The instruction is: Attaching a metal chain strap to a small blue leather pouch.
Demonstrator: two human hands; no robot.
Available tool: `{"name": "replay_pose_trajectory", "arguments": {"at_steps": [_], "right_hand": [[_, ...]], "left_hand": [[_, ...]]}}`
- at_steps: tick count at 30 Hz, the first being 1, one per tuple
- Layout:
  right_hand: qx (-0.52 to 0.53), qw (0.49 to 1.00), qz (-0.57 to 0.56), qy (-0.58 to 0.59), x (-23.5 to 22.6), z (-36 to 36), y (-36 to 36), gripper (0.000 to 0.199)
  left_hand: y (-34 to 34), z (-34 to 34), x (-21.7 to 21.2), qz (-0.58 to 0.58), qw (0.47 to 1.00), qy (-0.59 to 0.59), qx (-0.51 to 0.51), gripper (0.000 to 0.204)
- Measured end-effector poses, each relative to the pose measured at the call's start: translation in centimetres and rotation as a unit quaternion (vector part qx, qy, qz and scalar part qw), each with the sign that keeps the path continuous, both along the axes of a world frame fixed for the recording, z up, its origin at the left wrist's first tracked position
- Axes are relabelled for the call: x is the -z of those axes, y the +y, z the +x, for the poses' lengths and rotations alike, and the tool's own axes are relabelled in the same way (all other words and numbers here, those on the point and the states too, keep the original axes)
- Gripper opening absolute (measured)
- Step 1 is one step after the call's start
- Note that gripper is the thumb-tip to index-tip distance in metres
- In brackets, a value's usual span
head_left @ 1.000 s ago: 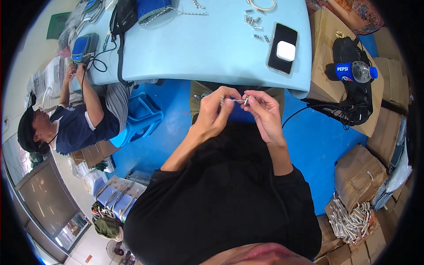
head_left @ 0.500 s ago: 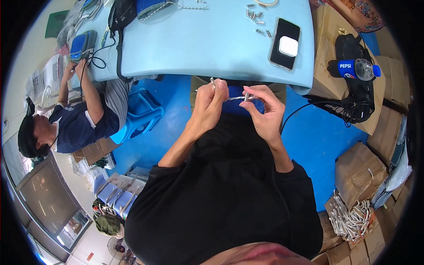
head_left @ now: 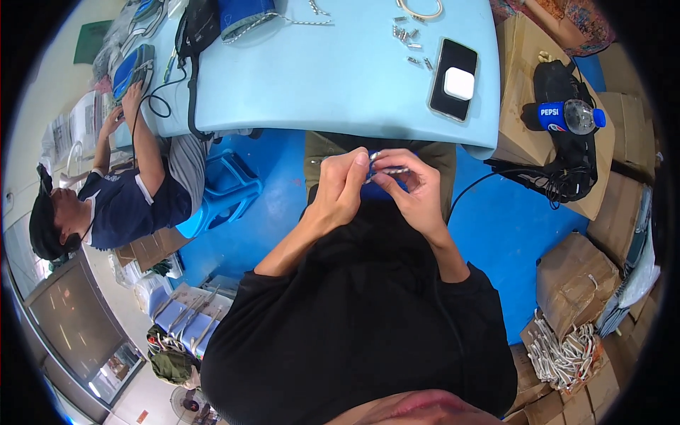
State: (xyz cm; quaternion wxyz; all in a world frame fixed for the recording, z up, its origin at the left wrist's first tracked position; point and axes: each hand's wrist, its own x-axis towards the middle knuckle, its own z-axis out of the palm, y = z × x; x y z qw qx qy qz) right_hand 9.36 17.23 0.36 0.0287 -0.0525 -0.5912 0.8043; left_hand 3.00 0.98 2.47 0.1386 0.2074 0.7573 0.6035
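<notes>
My left hand (head_left: 342, 185) and my right hand (head_left: 416, 195) meet above my lap, just short of the table edge. A thin white-and-dark speckled cord (head_left: 394, 170) runs between them, and both hands pinch it. At the left fingertips the cord bends into a small loop; fingers partly hide it. Whether a small metal piece is also in the right fingers I cannot tell. On the table beyond lie several small silver metal cylinders (head_left: 414, 46), beside a pale ring-shaped band (head_left: 423, 13).
A black phone (head_left: 457, 55) with a white case (head_left: 459, 83) on it lies at the light-blue table's (head_left: 312, 85) right. A blue fabric pouch (head_left: 244, 18) and black strap (head_left: 193, 99) lie left. Right, a carton holds a bottle (head_left: 567, 117). A co-worker (head_left: 134, 198) handles a blue-grey bag (head_left: 133, 71).
My hands have come closer together, and the stretched cord is now bent between the fingertips. The silver piece seen in my right fingers no longer shows. The view has shifted slightly.
</notes>
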Motion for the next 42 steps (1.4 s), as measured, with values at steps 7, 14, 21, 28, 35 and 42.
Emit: {"name": "replay_pose_trajectory", "arguments": {"at_steps": [7, 14, 21, 28, 35, 42], "right_hand": [[-0.124, 0.981, -0.097, -0.109, 0.9, 0.2, 0.5, 0.01], [-0.11, 0.981, -0.092, -0.131, 2.4, 1.4, 0.1, 0.013], [-0.07, 0.985, -0.128, -0.09, 2.4, 1.6, 0.3, 0.018], [0.013, 0.999, -0.029, 0.002, 0.1, 1.3, 0.7, 0.026], [0.058, 0.976, 0.172, 0.123, -1.9, 0.6, 1.6, 0.03], [0.074, 0.967, 0.178, 0.164, -1.8, 1.2, 1.3, 0.034]], "left_hand": [[0.5, -0.2, -0.5, -0.012, 0.998, 0.056, -0.032, 0.034], [0.5, 1.0, 0.4, -0.009, 0.996, 0.086, -0.012, 0.027], [-0.1, 0.6, 0.6, 0.001, 0.999, 0.047, -0.017, 0.032], [-0.2, -0.2, -1.2, 0.001, 0.996, -0.081, 0.035, 0.027], [-1.4, -2.6, -4.8, -0.046, 0.991, 0.07, 0.101, 0.015], [-1.9, -2.6, -4.8, -0.085, 0.964, 0.197, 0.158, 0.013]]}}
